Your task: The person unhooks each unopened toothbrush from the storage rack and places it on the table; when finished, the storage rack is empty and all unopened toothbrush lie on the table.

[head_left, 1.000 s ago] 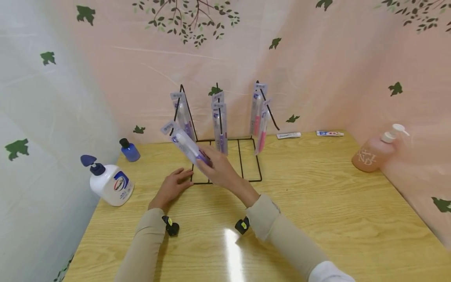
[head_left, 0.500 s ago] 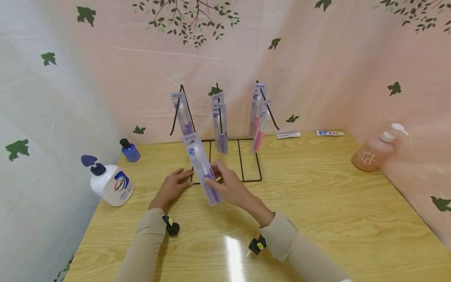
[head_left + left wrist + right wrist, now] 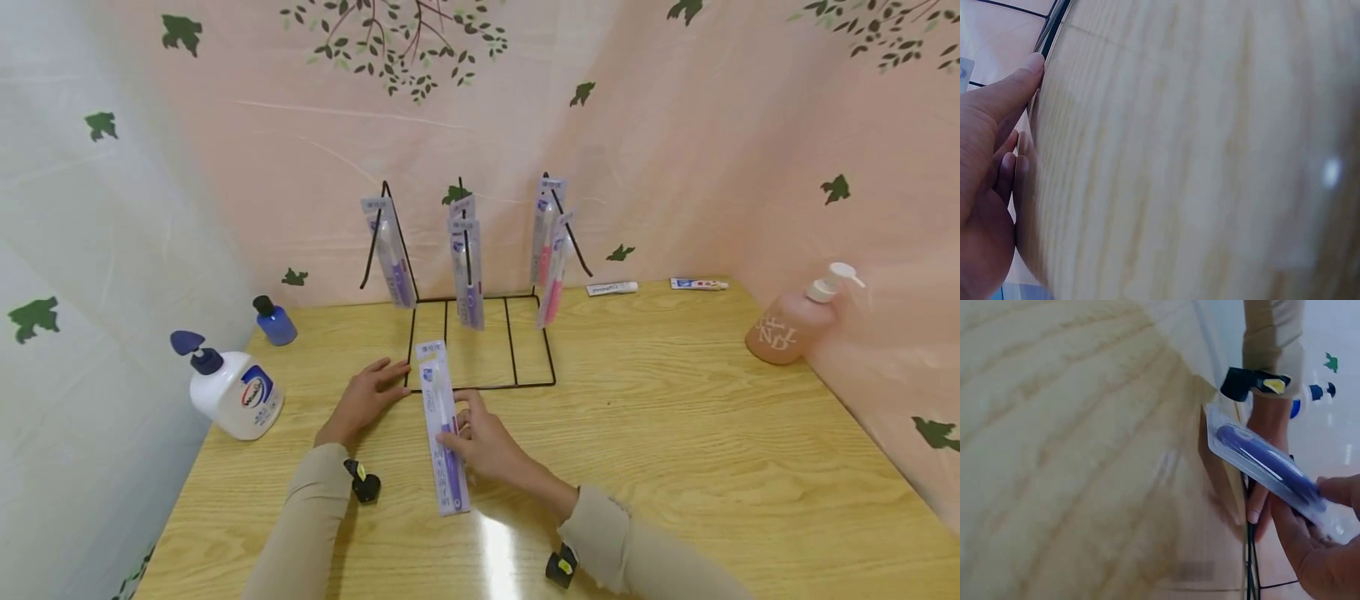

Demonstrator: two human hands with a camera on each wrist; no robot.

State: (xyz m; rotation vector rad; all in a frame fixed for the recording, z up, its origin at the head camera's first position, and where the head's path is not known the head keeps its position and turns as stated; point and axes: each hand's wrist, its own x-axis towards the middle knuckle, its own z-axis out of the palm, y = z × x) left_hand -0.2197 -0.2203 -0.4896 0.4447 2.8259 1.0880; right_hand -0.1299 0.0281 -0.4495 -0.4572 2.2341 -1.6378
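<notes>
My right hand (image 3: pixel 487 437) pinches a purple toothbrush in a clear blister pack (image 3: pixel 444 433) by its right edge, just in front of the black wire rack (image 3: pixel 491 388). In the right wrist view the pack (image 3: pixel 1266 459) is tilted, its purple handle end toward the camera. My left hand (image 3: pixel 365 400) rests on the table, fingers extended, with thumb and fingertips at the rack's front left corner. On the rack hang packed toothbrushes: a purple one (image 3: pixel 390 258) on the left hook, purple ones (image 3: pixel 468 279) in the middle, pink ones (image 3: pixel 553 271) on the right.
A white pump bottle (image 3: pixel 236 396) and a small blue bottle (image 3: pixel 275 321) stand at the left. Two toothpaste tubes lie behind on the right, one white (image 3: pixel 612 288), one coloured (image 3: pixel 698 284). An orange pump bottle (image 3: pixel 791 325) is at the right edge.
My right hand has drawn the purple toothbrush pack away from the left hook, down and toward me, turning it nearly lengthwise. My left hand has stayed at the rack corner.
</notes>
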